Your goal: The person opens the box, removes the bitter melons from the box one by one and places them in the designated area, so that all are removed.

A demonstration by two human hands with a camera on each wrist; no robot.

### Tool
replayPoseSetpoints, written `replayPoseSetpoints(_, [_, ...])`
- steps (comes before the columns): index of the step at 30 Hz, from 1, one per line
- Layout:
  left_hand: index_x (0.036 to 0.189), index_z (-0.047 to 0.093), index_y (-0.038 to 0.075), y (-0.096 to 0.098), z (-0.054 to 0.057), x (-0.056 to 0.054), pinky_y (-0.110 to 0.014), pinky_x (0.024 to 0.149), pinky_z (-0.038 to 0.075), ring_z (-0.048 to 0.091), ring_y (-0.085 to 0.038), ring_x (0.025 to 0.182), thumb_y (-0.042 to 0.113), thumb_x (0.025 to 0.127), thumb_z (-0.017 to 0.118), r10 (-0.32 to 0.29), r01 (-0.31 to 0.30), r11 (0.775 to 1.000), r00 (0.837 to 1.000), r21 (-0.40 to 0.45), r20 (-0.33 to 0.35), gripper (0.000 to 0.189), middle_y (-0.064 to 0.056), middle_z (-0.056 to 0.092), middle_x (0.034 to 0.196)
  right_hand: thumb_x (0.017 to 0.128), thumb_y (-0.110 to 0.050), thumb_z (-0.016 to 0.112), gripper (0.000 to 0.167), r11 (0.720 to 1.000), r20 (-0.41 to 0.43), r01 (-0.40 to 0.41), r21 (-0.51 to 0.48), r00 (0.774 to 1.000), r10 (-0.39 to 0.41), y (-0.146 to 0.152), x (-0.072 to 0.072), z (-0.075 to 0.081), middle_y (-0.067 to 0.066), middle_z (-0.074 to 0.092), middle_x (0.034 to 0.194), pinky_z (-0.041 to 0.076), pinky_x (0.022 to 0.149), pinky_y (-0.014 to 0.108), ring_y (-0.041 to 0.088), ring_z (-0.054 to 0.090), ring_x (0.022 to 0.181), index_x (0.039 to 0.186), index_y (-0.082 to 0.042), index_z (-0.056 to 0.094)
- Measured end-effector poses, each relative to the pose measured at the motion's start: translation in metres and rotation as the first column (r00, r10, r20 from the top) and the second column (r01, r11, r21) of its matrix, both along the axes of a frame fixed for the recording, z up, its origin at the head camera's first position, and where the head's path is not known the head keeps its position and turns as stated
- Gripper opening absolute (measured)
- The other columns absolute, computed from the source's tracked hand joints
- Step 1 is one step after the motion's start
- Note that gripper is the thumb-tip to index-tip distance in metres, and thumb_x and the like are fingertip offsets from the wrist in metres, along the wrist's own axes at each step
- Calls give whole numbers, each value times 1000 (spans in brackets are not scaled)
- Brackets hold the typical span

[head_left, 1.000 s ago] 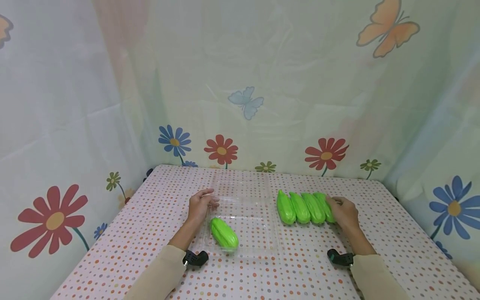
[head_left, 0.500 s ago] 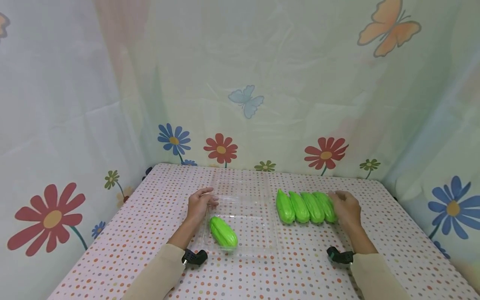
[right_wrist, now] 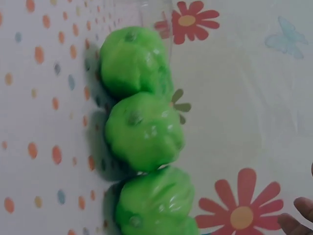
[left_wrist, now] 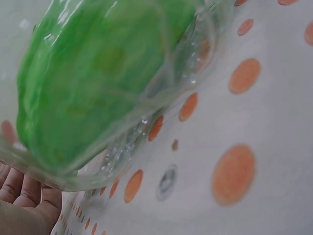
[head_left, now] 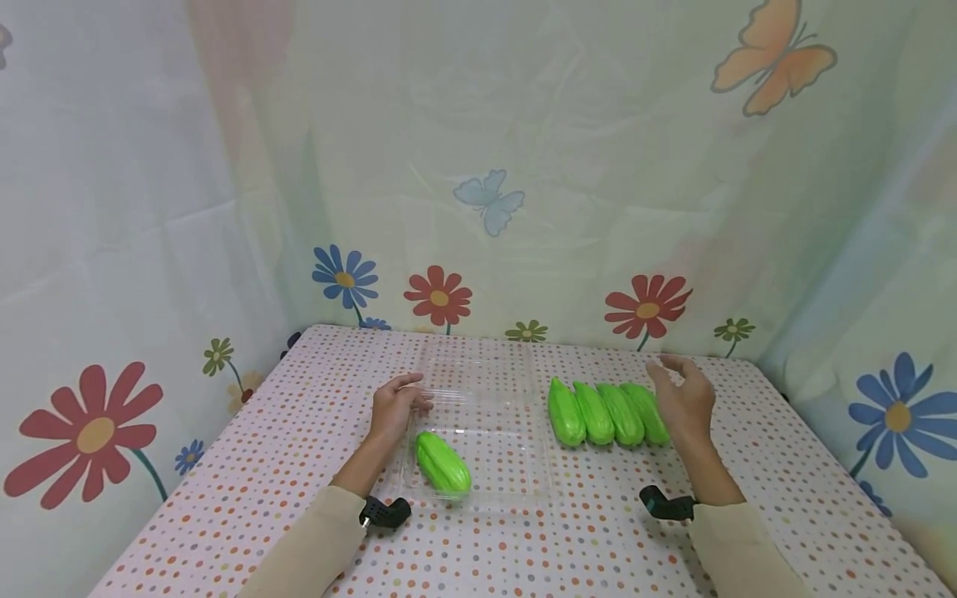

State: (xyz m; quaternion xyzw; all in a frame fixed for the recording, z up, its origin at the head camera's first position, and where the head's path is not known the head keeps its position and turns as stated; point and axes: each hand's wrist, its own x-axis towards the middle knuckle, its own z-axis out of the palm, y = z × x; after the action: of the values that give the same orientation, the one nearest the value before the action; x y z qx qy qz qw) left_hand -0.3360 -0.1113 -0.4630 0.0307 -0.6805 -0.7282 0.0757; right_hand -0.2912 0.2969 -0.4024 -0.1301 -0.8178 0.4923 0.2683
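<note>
A clear plastic clamshell box (head_left: 516, 469) lies with its lid (head_left: 478, 357) folded back. One bright green ridged gourd (head_left: 443, 463) lies slanted inside, at the left of the base. My left hand (head_left: 392, 411) rests at the box's left side with relaxed fingers; in the left wrist view its fingers (left_wrist: 29, 193) show beside the plastic wall. To the right of the box, several like gourds (head_left: 596, 415) lie side by side in a row. Above and right of the row's right end, my right hand (head_left: 688, 399) is raised, thumb and fingers spread, holding nothing.
The table (head_left: 568, 548) has a dotted cover. A printed curtain (head_left: 568, 249) with flowers and butterflies stands behind it and at both sides. A black device sits on the left wrist (head_left: 386, 512) and another on the right wrist (head_left: 667, 504).
My right hand has let go of the rightmost gourd, moved up off it and spread its fingers. The left hand, the box and the gourds stay about where they were.
</note>
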Motion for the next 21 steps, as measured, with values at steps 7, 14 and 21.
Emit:
replayPoseSetpoints(7, [131, 63, -3, -2, 5, 2, -38, 71, 60, 74, -33, 80, -1, 87, 55, -18, 18, 1000, 1000, -15, 3, 45, -22, 76, 98, 102, -38, 55, 49, 999, -60, -11, -43, 998, 9, -19, 7, 18, 13, 55, 145, 44, 94, 46, 33, 48, 127, 139, -6, 60])
replayPoseSetpoints(14, [129, 64, -6, 1, 1, -3, -28, 61, 58, 72, -17, 67, -1, 84, 55, -8, 8, 1000, 1000, 24, -19, 46, -25, 75, 98, 101, -32, 60, 41, 998, -93, -57, -3, 994, 56, -38, 17, 30, 13, 57, 142, 44, 77, 30, 27, 53, 112, 134, -8, 64])
replayPoseSetpoints(21, [129, 64, -6, 1, -1, -3, -29, 62, 58, 73, -19, 69, -3, 85, 54, -4, 4, 1000, 1000, 11, -8, 46, -28, 73, 102, 100, -30, 62, 41, 990, -96, -133, 47, 986, 137, -60, 18, 32, 13, 59, 137, 46, 74, 20, 28, 60, 109, 133, -7, 64])
